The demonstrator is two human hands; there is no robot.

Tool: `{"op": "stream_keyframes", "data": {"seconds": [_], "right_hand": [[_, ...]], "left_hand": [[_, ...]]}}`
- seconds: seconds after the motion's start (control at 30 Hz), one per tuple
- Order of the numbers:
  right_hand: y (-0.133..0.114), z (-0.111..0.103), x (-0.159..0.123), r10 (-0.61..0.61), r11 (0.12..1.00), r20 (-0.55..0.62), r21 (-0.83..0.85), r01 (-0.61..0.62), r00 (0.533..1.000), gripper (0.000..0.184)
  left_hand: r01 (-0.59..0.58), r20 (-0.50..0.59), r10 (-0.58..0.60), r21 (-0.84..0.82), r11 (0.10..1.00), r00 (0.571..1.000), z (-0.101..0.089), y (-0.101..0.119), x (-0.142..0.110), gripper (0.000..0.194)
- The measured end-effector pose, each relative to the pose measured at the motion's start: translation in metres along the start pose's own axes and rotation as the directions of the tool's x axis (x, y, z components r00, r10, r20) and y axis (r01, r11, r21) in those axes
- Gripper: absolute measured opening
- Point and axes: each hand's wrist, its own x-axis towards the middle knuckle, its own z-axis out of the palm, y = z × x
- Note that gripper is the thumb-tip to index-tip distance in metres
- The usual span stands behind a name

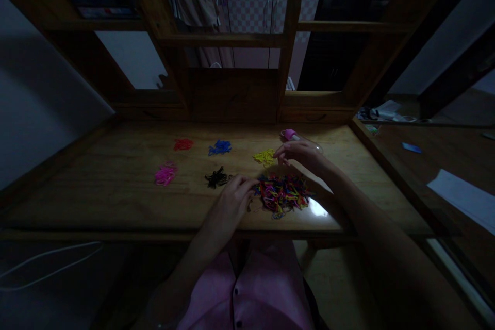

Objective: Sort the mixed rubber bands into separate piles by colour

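A tangled heap of small multicoloured loops point(284, 193), which look like rubber bands, lies on the wooden desk in front of me. My left hand point(234, 196) rests at the heap's left edge with its fingertips pressed together; what they pinch is too small to make out. Just right of a small yellow pile point(264, 157), my right hand point(296, 152) hangs above the desk, fingers bent together, their contents hidden. Single-colour piles lie to the left: black point(216, 178), blue point(220, 147), red point(183, 144) and pink point(166, 173).
Behind my right hand lies a clear object with a pink cap point(289, 134), partly covered. A wooden shelf unit point(232, 95) rises along the desk's back. On the lower surface at right are white paper point(464, 198) and a blue card-like item point(411, 148).
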Motion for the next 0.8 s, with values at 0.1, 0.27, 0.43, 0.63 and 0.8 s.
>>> {"op": "stream_keyframes", "data": {"seconds": [0.1,0.27,0.43,0.63,0.8], "right_hand": [[-0.001,0.001,0.0,0.005,1.0,0.005,-0.002,-0.005,1.0,0.031],[-0.002,0.001,-0.001,-0.004,1.0,0.007,0.008,0.004,1.0,0.03],[-0.004,0.003,-0.001,0.011,1.0,-0.002,-0.005,-0.011,1.0,0.031],[-0.001,0.0,0.0,-0.001,1.0,0.005,-0.006,0.002,1.0,0.032],[-0.001,0.0,-0.001,-0.014,1.0,0.01,0.005,0.014,1.0,0.031]], "left_hand": [[-0.006,0.006,0.006,0.033,0.999,1.0,0.004,-0.003,0.003,0.019],[-0.029,0.003,0.029,0.013,0.999,1.0,0.003,-0.001,0.0,0.015],[-0.03,-0.029,0.029,-0.012,0.999,0.999,-0.003,0.006,0.004,0.019],[-0.028,-0.018,0.029,0.069,0.997,0.999,-0.001,0.012,0.03,0.024],[-0.007,0.057,-0.003,0.172,0.985,0.998,0.014,0.006,0.038,0.016]]}}
